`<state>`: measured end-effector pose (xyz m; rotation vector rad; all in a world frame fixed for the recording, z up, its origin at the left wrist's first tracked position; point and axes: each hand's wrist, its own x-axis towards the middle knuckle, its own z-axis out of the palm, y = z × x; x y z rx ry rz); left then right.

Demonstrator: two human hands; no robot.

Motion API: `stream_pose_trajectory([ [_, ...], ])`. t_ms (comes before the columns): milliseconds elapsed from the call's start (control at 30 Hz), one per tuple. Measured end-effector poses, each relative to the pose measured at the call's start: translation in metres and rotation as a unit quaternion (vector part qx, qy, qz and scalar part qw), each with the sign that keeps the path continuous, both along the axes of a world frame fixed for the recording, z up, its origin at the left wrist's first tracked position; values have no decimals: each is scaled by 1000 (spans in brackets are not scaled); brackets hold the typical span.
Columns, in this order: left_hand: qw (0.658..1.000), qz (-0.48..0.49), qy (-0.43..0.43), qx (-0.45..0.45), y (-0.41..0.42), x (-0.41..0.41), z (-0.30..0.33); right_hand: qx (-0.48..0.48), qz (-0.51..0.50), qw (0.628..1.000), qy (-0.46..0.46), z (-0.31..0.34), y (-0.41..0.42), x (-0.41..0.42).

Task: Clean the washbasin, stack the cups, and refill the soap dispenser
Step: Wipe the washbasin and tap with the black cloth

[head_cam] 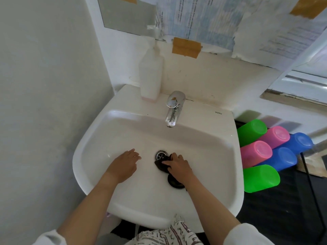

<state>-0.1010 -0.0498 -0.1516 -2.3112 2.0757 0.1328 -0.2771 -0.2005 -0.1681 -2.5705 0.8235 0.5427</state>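
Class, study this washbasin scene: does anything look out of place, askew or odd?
Yes. Six cups lie on their sides beside the washbasin, unstacked. A black plug lies loose in the bowl, out of the drain. Papers are taped over the mirror.

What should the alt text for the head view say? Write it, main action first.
A person's right hand presses a dark cloth beside the drain of a white washbasin, the left hand resting flat in the bowl. Six upturned cups stand to the right; a soap dispenser stands behind the tap.
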Motion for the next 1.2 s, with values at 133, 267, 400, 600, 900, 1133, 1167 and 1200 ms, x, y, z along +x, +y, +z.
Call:
stream_pose_trajectory([
  [133, 998, 43, 33, 8, 4, -4, 3, -39, -16, 999, 2, -7, 6, 11],
  [267, 943, 199, 264, 43, 1, -17, 15, 72, -153, 975, -141, -4, 7, 19],
  [400, 769, 368, 518, 68, -21, -31, 24, 176, -207, 915, -300, 19, 14, 36],
  [600, 641, 450, 613, -105, -38, -27, 42, 245, -159, 874, -388, 42, 24, 58],
  [900, 670, 454, 544, -219, -18, -8, 78, 512, -316, 722, -341, 58, 22, 76],
  [1133, 696, 401, 551, -226, -18, 7, 115, 590, -268, 725, -234, 56, 34, 95],
  [1167, 698, 399, 549, -231, -17, 8, 118, 593, -279, 717, -239, 55, 36, 99],
  [1200, 696, 399, 546, -240, -16, 10, 120, 593, -291, 712, -239, 57, 38, 103],
])
